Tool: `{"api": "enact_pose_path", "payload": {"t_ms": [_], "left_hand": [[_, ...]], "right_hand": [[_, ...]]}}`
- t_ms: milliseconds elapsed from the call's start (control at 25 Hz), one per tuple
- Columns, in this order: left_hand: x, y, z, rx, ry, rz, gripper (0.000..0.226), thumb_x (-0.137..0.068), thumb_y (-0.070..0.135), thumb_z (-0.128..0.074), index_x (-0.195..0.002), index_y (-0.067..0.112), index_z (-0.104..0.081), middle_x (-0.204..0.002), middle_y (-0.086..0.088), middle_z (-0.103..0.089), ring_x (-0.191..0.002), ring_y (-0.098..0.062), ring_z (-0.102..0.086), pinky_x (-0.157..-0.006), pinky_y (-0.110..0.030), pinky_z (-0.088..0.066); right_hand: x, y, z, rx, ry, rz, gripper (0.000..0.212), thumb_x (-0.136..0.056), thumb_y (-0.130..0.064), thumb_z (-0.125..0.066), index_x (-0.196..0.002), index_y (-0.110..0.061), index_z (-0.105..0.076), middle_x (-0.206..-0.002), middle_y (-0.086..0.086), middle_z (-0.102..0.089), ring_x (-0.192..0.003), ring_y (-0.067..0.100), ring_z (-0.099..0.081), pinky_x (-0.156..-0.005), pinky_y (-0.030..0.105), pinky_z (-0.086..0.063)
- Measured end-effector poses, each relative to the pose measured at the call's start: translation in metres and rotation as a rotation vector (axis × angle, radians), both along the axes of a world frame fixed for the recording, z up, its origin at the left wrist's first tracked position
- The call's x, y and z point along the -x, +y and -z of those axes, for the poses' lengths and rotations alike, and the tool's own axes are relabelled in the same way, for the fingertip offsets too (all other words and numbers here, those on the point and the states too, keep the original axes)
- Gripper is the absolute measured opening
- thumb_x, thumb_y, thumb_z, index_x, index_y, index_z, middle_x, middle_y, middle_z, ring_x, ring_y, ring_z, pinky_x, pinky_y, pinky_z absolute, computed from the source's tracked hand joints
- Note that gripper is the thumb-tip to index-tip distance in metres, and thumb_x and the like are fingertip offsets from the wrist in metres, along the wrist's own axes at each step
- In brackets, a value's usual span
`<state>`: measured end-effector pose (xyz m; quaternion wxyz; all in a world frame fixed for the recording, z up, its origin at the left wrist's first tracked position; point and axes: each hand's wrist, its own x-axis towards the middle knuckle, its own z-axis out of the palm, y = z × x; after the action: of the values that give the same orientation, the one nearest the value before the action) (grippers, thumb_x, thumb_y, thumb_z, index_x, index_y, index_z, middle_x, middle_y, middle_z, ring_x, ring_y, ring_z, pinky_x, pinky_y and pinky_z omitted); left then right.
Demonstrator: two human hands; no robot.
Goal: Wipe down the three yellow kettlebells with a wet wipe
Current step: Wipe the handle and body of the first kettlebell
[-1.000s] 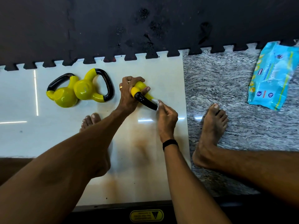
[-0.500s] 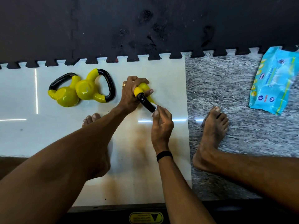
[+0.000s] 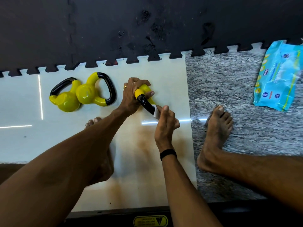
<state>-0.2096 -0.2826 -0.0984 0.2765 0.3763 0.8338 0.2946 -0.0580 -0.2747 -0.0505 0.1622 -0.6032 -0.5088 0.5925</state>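
My left hand [image 3: 131,95] grips the yellow body of a small kettlebell [image 3: 144,91] on the white tile, its black handle [image 3: 146,104] pointing toward me. My right hand [image 3: 164,123] pinches a white wet wipe [image 3: 156,113] wrapped round the near end of that handle. Two more yellow kettlebells with black handles lie side by side to the left: one [image 3: 67,102] further left, the other [image 3: 91,93] beside it, touching.
A blue wet-wipe pack [image 3: 278,77] lies on the grey marbled floor at the right. A black foam mat with a jigsaw edge [image 3: 147,30] fills the far side. My bare feet [image 3: 216,133] rest on the floor near the hands.
My right hand has slid the wipe slightly along the black handle toward me. The view shifted a little; the left hand keeps its grip and the other kettlebells have not moved.
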Motion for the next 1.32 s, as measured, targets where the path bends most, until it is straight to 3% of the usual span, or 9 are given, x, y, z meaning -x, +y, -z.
{"api": "enact_pose_path", "payload": {"t_ms": [200,360,480,640,760,880,1040,1200,1320], "left_hand": [[0.000,0.001,-0.005,-0.025,0.031,0.030,0.053,-0.074,0.062,-0.055,-0.107,0.021,-0.064,-0.105,-0.011,-0.052,-0.107,-0.026,-0.046,-0.090,-0.031,-0.034],[-0.001,-0.001,-0.004,-0.025,0.032,0.020,0.056,-0.073,0.068,-0.055,-0.106,0.024,-0.064,-0.105,-0.009,-0.052,-0.105,-0.024,-0.045,-0.091,-0.039,-0.039],[-0.001,0.003,-0.006,-0.010,0.027,0.036,0.071,-0.072,0.080,-0.043,-0.107,0.021,-0.065,-0.106,-0.011,-0.054,-0.105,-0.023,-0.044,-0.085,-0.025,-0.030],[0.000,0.005,-0.003,0.026,0.053,-0.007,0.054,-0.071,0.070,-0.052,-0.104,0.030,-0.064,-0.106,-0.007,-0.053,-0.105,-0.025,-0.048,-0.087,-0.029,-0.035],[-0.002,0.007,-0.002,0.036,0.063,0.015,0.055,-0.074,0.070,-0.047,-0.105,0.029,-0.065,-0.105,-0.008,-0.056,-0.104,-0.024,-0.046,-0.085,-0.031,-0.034],[-0.002,0.010,-0.004,0.041,0.062,-0.012,0.055,-0.076,0.067,-0.039,-0.104,0.027,-0.065,-0.102,-0.009,-0.057,-0.100,-0.026,-0.047,-0.081,-0.032,-0.036],[-0.005,0.009,-0.008,0.029,0.051,-0.030,0.049,-0.074,0.056,-0.039,-0.102,0.024,-0.065,-0.103,-0.011,-0.053,-0.097,-0.029,-0.046,-0.080,-0.039,-0.041],[-0.008,0.013,-0.015,0.050,0.039,-0.043,0.049,-0.076,0.056,-0.040,-0.104,0.024,-0.065,-0.104,-0.010,-0.051,-0.096,-0.025,-0.044,-0.080,-0.038,-0.040],[-0.007,0.014,-0.014,0.087,0.042,-0.038,0.041,-0.077,0.060,-0.057,-0.104,0.030,-0.065,-0.106,-0.006,-0.050,-0.098,-0.022,-0.042,-0.084,-0.035,-0.039]], "right_hand": [[0.018,0.008,-0.019,0.060,0.051,-0.090,0.049,-0.105,-0.038,-0.021,-0.114,-0.022,-0.066,-0.105,-0.011,-0.050,-0.096,-0.037,-0.025,-0.111,0.029,-0.007],[0.010,0.013,-0.015,0.030,-0.005,-0.138,0.038,-0.105,-0.039,-0.022,-0.100,-0.033,-0.059,-0.091,-0.024,-0.050,-0.095,-0.026,-0.033,-0.114,0.043,-0.009],[0.029,0.025,-0.031,0.097,0.010,-0.198,0.053,-0.104,-0.047,-0.014,-0.096,-0.025,-0.061,-0.083,-0.019,-0.052,-0.092,-0.021,-0.035,-0.110,0.035,-0.006],[0.014,0.026,-0.016,0.048,-0.145,-0.280,0.092,-0.081,-0.067,0.000,-0.127,-0.011,-0.057,-0.122,0.011,-0.059,-0.126,0.017,-0.041,-0.114,0.040,-0.014],[0.024,0.041,-0.024,0.050,-0.266,-0.438,0.098,-0.082,-0.064,0.008,-0.134,-0.005,-0.051,-0.140,0.023,-0.047,-0.135,0.036,-0.036,-0.116,0.045,-0.012],[0.038,0.055,-0.037,0.093,-0.254,-0.524,0.101,-0.085,-0.069,0.011,-0.129,-0.009,-0.057,-0.136,0.017,-0.053,-0.130,0.031,-0.041,-0.116,0.053,-0.007],[0.050,0.072,-0.045,0.226,-0.239,-0.568,0.089,-0.088,-0.073,0.003,-0.090,-0.012,-0.062,-0.099,0.008,-0.064,-0.108,0.026,-0.053,-0.113,0.058,-0.014],[0.053,0.079,-0.033,0.256,-0.206,-0.525,0.101,-0.071,-0.085,0.005,-0.090,-0.017,-0.068,-0.101,0.009,-0.069,-0.107,0.029,-0.059,-0.109,0.060,-0.029],[0.015,0.064,-0.013,0.133,-0.172,-0.412,0.092,-0.090,-0.070,0.001,-0.085,-0.019,-0.075,-0.081,0.003,-0.070,-0.089,0.015,-0.058,-0.109,0.052,-0.024]]}}
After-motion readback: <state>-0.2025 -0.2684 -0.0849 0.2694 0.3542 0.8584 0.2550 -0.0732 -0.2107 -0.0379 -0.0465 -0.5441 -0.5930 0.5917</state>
